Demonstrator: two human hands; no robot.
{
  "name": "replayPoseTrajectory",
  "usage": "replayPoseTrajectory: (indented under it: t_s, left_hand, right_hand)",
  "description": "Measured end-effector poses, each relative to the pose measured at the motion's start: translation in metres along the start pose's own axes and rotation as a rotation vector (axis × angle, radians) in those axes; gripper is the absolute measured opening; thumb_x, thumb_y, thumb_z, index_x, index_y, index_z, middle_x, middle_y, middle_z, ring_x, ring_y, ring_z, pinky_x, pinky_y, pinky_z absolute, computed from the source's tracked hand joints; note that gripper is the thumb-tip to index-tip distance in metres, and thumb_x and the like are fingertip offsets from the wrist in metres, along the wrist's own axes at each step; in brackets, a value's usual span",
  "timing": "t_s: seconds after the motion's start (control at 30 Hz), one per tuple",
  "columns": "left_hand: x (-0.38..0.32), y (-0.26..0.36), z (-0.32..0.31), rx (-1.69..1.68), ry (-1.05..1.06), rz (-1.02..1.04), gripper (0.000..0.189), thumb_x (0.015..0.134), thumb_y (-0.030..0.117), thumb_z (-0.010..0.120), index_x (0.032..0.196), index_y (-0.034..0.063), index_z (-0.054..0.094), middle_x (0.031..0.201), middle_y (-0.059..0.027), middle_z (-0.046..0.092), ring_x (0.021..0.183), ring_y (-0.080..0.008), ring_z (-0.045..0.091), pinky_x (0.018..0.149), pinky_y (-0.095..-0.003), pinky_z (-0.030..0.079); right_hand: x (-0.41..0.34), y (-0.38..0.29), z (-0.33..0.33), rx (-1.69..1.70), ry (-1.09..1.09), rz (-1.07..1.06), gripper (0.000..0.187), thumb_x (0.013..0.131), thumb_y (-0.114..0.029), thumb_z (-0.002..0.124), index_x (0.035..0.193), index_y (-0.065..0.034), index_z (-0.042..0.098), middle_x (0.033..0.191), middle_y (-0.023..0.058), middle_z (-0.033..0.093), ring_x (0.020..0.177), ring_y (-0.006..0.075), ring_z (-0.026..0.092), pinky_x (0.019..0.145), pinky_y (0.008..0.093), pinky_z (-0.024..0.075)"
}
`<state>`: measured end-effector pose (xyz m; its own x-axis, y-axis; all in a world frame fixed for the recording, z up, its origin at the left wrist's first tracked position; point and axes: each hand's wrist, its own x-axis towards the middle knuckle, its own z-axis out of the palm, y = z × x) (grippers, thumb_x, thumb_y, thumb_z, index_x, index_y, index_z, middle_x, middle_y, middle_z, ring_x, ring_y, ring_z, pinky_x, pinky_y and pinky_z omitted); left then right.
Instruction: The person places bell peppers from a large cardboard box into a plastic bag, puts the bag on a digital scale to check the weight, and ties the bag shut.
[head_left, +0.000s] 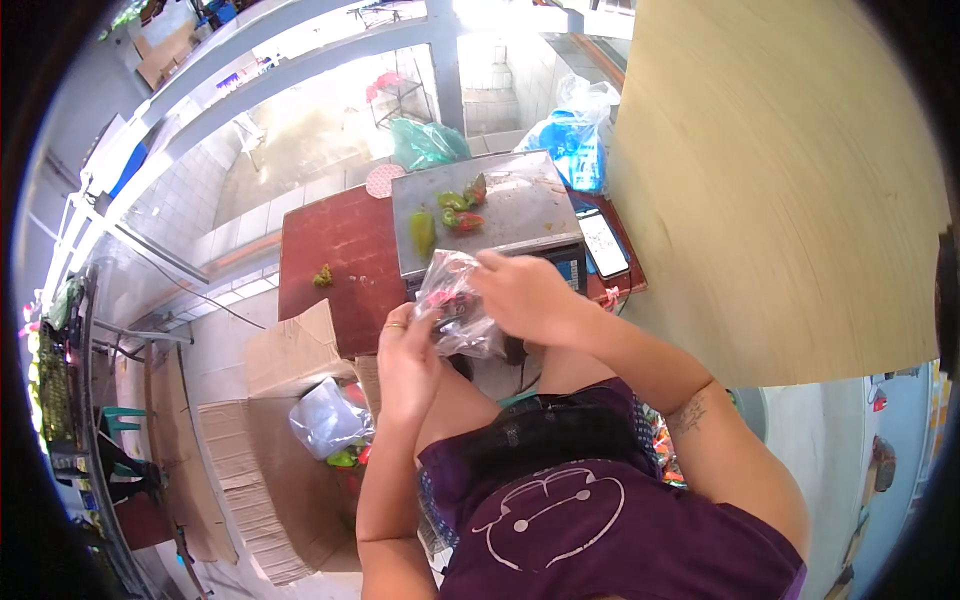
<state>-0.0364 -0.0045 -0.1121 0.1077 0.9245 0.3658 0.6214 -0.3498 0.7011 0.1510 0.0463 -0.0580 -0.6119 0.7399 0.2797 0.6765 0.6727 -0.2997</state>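
Between both hands, just in front of a weighing scale's metal platform (517, 199), is a clear plastic bag (472, 334). My left hand (409, 352), with a ring on one finger, grips the bag's left side. My right hand (521, 292) holds its upper right part near the rim. Something red and dark shows through the film; whether it is inside or behind the bag I cannot tell. On the platform lie a long green pepper (422, 232) and several smaller green and red peppers (463, 219).
The scale stands on a red table (337, 240), with a phone (602, 244) at its right. Behind are a green plastic bag (429, 142) and a blue-and-clear bag (574, 146). An open cardboard box (277, 472) with peppers stands at the left; a wooden panel (765, 187) rises at the right.
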Motion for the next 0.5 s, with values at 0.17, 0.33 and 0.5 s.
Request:
replayPoseTrajectory:
  t_s: [0.17, 0.33, 0.5]
  left_hand:
    - [-0.003, -0.016, -0.018, -0.03, 0.129, -0.174, 0.035, 0.068, -0.011, 0.044, 0.1, -0.0055, 0.054, 0.103, -0.0222, 0.05, 0.089, -0.0353, 0.055, 0.073, -0.0358, 0.047]
    - [0.01, -0.002, -0.026, 0.113, 0.101, -0.242, 0.031, 0.068, -0.006, 0.047, 0.098, -0.0074, 0.053, 0.105, -0.0242, 0.05, 0.094, -0.0376, 0.053, 0.075, -0.0389, 0.046]
    - [0.015, -0.018, -0.018, 0.18, 0.169, -0.115, 0.03, 0.068, -0.003, 0.053, 0.098, -0.006, 0.055, 0.098, -0.0219, 0.055, 0.083, -0.0329, 0.056, 0.073, -0.0376, 0.045]
  right_hand:
    - [0.044, 0.07, 0.019, 0.81, -0.055, 0.249, 0.027, 0.077, -0.016, 0.059, 0.103, -0.0087, 0.063, 0.097, 0.0132, 0.058, 0.076, 0.0278, 0.06, 0.066, 0.0345, 0.0489]
    - [0.093, 0.118, 0.111, 0.087, 0.103, 0.236, 0.025, 0.077, -0.015, 0.059, 0.101, -0.008, 0.063, 0.101, 0.0157, 0.058, 0.091, 0.0293, 0.059, 0.078, 0.0384, 0.0468]
    - [0.105, 0.119, 0.143, 0.0, -0.055, 0.378, 0.02, 0.073, -0.011, 0.059, 0.092, -0.006, 0.064, 0.099, 0.0174, 0.058, 0.087, 0.0336, 0.058, 0.079, 0.0406, 0.047]
